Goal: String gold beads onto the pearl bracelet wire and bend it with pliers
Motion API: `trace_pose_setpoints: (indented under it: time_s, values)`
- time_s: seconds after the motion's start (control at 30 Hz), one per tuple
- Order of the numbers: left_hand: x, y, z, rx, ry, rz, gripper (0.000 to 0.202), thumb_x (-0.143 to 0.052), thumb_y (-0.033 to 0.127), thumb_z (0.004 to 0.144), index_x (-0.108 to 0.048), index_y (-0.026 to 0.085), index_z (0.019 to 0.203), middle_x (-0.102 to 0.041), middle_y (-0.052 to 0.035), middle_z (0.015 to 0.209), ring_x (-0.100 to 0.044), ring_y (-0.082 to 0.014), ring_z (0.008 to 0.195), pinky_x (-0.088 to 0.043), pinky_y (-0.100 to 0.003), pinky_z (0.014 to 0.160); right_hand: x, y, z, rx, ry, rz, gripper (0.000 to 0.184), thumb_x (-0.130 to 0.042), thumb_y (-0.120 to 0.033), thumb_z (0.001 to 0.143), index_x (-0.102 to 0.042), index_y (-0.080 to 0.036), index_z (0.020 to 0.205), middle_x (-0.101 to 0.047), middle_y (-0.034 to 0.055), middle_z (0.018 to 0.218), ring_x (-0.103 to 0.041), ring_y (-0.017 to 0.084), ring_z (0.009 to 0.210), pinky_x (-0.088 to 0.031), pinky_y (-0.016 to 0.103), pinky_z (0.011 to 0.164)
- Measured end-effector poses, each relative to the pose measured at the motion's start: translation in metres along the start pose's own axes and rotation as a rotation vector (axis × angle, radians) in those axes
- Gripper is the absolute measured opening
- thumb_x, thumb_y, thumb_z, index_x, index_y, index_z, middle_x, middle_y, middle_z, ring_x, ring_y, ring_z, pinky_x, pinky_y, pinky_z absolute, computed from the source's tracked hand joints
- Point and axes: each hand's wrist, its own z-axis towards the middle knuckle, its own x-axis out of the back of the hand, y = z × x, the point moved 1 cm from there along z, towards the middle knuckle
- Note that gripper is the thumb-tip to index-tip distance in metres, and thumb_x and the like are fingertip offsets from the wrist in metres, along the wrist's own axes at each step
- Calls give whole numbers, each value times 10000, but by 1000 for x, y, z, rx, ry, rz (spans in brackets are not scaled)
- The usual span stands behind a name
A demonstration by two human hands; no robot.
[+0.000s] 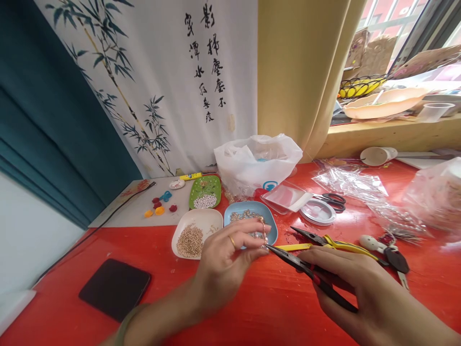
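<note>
My left hand (225,257) pinches a short string of small beads (265,230) between thumb and fingers, above the front of the blue dish (272,233). My right hand (356,283) is wrapped round dark-handled needle-nose pliers (293,261), whose tips meet the lower end of the string by my left fingertips. Whether the jaws grip a bead or wire is too small to tell. Behind them on the table lies a second pair of pliers with yellow handles (342,245). Left of the blue dish, a white dish (177,235) holds gold beads (190,241).
A green dish (194,190) with white beads stands behind the white dish. A white plastic bag (257,161) is at the back, scissors (333,201) and a round clear case (317,211) right of it. Keys (396,259) lie at right, a black phone-like slab (114,288) at left.
</note>
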Motion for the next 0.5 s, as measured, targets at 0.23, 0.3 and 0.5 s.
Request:
trace_pose_setpoints:
  time_s: [0.23,0.3,0.5]
  values:
    - [5,-3,1,-199,-69,77,97,-559,79,775,-604,164,762,-703,-79,804,-634,-200,927,-517,-338,825,2,-5,3,47,-24,-34,275,-392,-77,689,-545,-211,875,-592,10,692,-563,143,568,-471,262,508]
    - [6,-2,2,-226,-97,102,95,-560,81,776,-593,169,762,-703,-75,796,-637,-200,922,-519,-338,819,2,-6,4,66,-38,-56,249,-394,-73,685,-532,-212,839,-574,4,655,-547,141,541,-453,260,479]
    - [10,3,2,-153,-181,89,85,-561,71,776,-580,153,761,-695,-93,817,-632,-194,936,-503,-310,836,6,-5,4,138,-79,-134,238,-398,-56,684,-516,-214,817,-559,5,649,-543,149,536,-438,268,465]
